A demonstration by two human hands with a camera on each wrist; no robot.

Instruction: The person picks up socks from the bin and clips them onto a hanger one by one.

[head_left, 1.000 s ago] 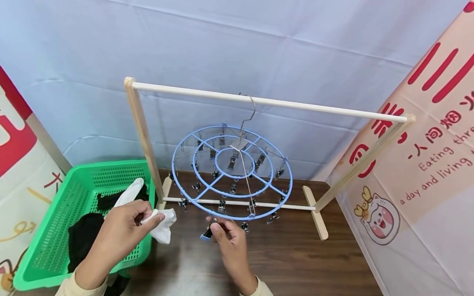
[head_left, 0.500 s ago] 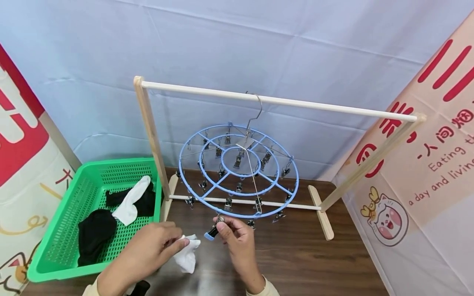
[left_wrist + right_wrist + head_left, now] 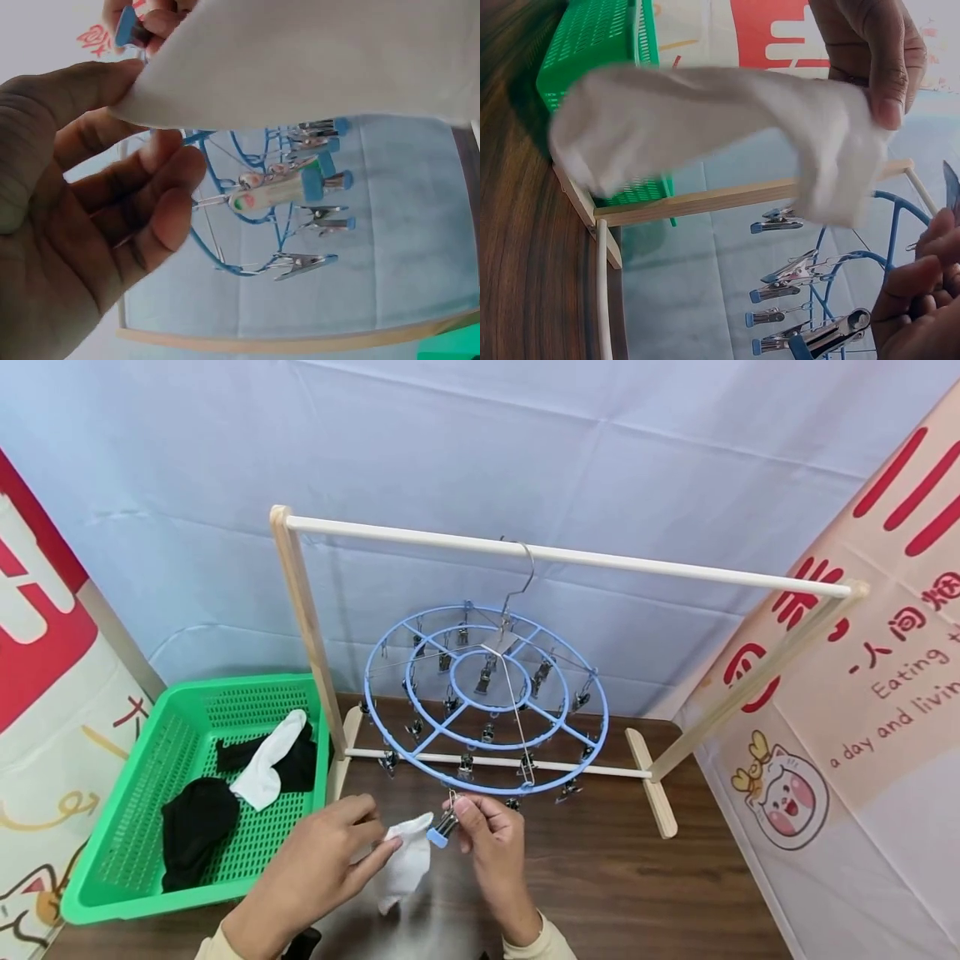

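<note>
My left hand (image 3: 318, 864) pinches a white sock (image 3: 408, 862) by its opening between thumb and fingers. The sock hangs down in the head view and stretches out long in the right wrist view (image 3: 682, 124). My right hand (image 3: 495, 847) holds a metal clip (image 3: 444, 827) with blue tips, on the near edge of a round blue drying hanger (image 3: 397, 764). The sock's upper edge comes right beside the clip's tips. In the left wrist view the sock (image 3: 322, 60) covers much of the upper part, and the clip (image 3: 129, 30) shows at the top.
The hanger hooks over the white rail (image 3: 637, 562) of a wooden rack; several more clips dangle from its rings. Left of it, a green basket (image 3: 112, 827) holds a white sock (image 3: 273, 760) and black garments (image 3: 198, 831). Something black (image 3: 302, 943) lies by my left wrist.
My left hand has carried the white sock from beside the basket rightward to the clip. My right hand keeps hold of the clip, whose tips have turned. The head view has shifted slightly.
</note>
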